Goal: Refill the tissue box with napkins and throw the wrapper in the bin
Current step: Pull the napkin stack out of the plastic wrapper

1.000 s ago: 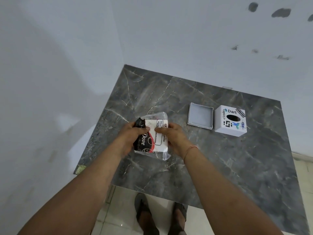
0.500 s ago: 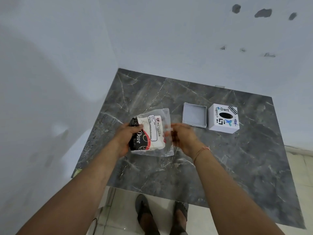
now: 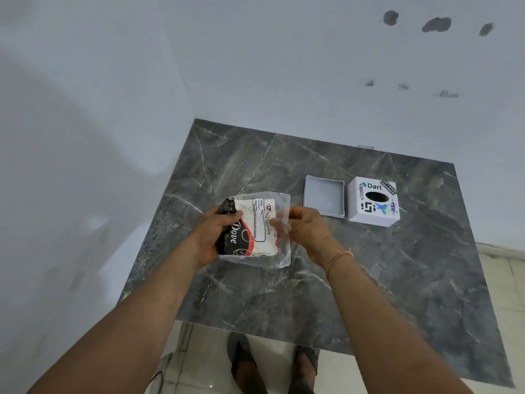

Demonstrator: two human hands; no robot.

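A clear plastic wrapper holds a napkin pack printed white, black and red. My left hand grips the pack's left end above the table. My right hand pinches the wrapper's loose right edge between thumb and fingers. The white tissue box, with stickers and a dark oval slot on top, stands on the table to the right. Its shallow white base tray lies open just left of it. No bin is in view.
The grey marble table sits in a corner, with white walls on its left and far sides. Its near edge ends above a tiled floor, where two sandalled feet stand.
My right hand has slid off the pack's middle to the right and now pinches the wrapper's loose edge. The pack has been lifted and turned slightly in my left hand.
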